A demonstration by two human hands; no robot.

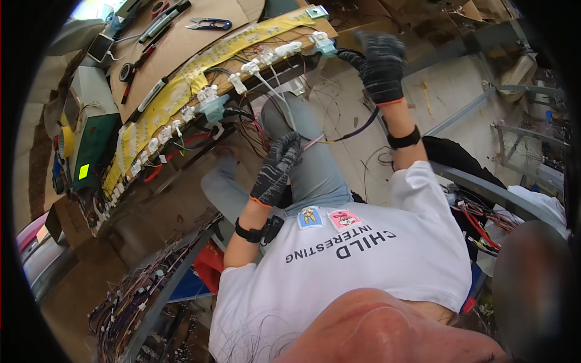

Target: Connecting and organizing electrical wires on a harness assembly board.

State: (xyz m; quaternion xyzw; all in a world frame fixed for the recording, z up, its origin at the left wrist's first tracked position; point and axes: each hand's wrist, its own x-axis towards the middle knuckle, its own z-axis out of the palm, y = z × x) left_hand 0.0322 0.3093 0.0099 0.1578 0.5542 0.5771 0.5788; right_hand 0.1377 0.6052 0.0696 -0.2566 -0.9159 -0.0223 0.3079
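Observation:
My left hand (278, 166), in a dark knitted glove, is closed around thin wires (315, 141) above my knee. My right hand (382, 68), gloved alike, is raised at the board's right end with its fingers curled. A dark cable (362, 128) runs from under it toward the left hand; the glove hides the exact grip. Beside its fingers, a pale blue connector (322, 43) sits on the board edge. Another pale blue connector (213, 107) with a black cable is farther left. White connectors (250, 66) line the yellow-taped board (236, 43) between and beyond them.
Snips (209, 24), a marker (149, 98) and a black tape roll (126, 73) lie on the cardboard. A green device with a lit display (84, 172) stands left. Wire bundles (130, 296) hang at lower left. Metal rails (463, 112) cross the right side.

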